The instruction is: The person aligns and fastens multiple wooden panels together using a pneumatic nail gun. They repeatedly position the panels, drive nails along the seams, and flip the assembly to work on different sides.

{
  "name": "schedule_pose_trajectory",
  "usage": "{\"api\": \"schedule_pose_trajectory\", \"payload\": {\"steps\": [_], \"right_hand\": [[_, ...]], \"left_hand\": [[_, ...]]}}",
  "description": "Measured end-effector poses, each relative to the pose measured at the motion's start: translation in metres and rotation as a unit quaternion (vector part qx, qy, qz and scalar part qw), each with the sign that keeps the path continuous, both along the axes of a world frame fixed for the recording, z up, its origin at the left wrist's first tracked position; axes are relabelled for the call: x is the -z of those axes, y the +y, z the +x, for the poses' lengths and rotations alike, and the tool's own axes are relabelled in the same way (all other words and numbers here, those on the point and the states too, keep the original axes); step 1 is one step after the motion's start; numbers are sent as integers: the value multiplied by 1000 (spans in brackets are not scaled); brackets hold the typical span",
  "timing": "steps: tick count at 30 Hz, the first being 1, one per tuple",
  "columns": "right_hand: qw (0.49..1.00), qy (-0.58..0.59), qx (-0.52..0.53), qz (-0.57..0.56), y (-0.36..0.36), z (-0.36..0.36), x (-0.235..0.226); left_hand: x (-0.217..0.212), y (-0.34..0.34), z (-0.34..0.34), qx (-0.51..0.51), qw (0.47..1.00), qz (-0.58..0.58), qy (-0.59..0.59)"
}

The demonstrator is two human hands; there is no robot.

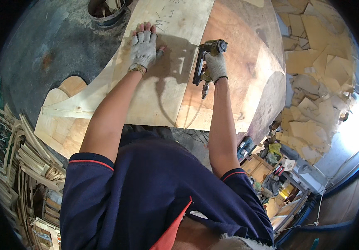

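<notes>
Left hand (144, 48), in grey glove with fingertips bare: laid palm down, fingers spread slightly, on pale plywood panel (146, 100); nothing grasped. Gold-toned wristband (137, 68) worn just below it. Right hand (216, 66), also gloved: wrapped firmly around grip of black nail gun (197, 68), which is held to the right of the left hand, near the seam where the pale panel is met by reddish-brown panel (240, 35). Whether the nail gun's nose is pressed on the wood cannot be told. Hose coupling (205, 89) seen below right hand; thin air hose (197, 118) looped from it toward the body. Dark handwritten marks (169, 16) seen on the pale panel, ahead and right of left hand. Round metal container (107, 20) placed ahead and left of left hand. Wood strips (42, 166) stacked well behind left hand; flat scrap pieces (319, 62) strewn well right of right hand.
</notes>
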State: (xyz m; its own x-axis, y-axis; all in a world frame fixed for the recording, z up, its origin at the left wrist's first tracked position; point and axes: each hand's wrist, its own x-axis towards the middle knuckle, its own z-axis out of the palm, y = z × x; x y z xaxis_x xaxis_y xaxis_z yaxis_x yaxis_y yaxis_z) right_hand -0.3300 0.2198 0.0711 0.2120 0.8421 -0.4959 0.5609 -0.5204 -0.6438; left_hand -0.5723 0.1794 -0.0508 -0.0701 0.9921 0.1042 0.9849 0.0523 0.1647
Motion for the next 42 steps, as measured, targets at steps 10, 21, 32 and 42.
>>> {"api": "schedule_pose_trajectory", "payload": {"steps": [10, 21, 32, 42], "right_hand": [[1000, -16, 14, -14, -36, -2, -3], [999, -22, 10, -48, -72, 4, -3], [999, -28, 15, -21, -113, 1, -4], [998, -28, 5, -48, -154, 5, -5]], "left_hand": [[-6, -1, -1, 3, 1000, -8, 12], [10, 4, 0, -5, 997, 61, 36], [4, 1, -1, -4, 997, 53, 49], [3, 3, -2, 4, 996, 65, 58]]}}
